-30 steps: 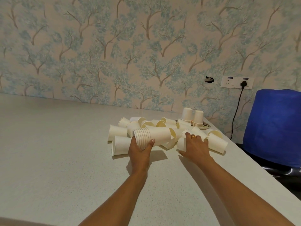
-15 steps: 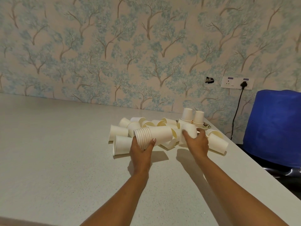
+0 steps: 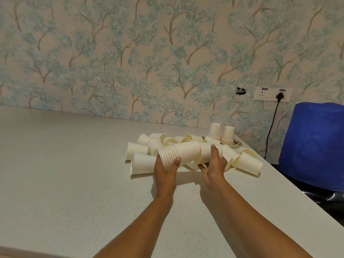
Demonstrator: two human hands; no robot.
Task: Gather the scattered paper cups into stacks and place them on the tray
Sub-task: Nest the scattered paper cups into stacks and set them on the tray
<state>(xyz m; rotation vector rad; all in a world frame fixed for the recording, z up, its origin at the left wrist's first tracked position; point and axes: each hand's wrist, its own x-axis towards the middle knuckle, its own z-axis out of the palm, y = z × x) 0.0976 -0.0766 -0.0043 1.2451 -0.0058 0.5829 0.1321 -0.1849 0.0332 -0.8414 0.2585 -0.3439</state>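
My left hand [image 3: 166,169] grips a sideways stack of nested white paper cups [image 3: 179,154] by its rim end, held just above the table. My right hand [image 3: 214,165] holds a single paper cup [image 3: 207,152] whose end meets the open mouth of the stack. Behind and around both hands lies a pile of loose cups [image 3: 143,162] on their sides. Two short upside-down cup stacks [image 3: 221,134] stand on a small tray [image 3: 236,144] at the back right, the tray mostly hidden.
The pale speckled table [image 3: 65,174] stretches wide to the left and toward me. Its right edge runs diagonally past a blue covered chair [image 3: 314,146]. A patterned wall with a socket and black cable [image 3: 271,123] stands behind.
My right hand lifted one cup from the pile and brought it left to the mouth of the stack. My left hand kept the stack nearly still.
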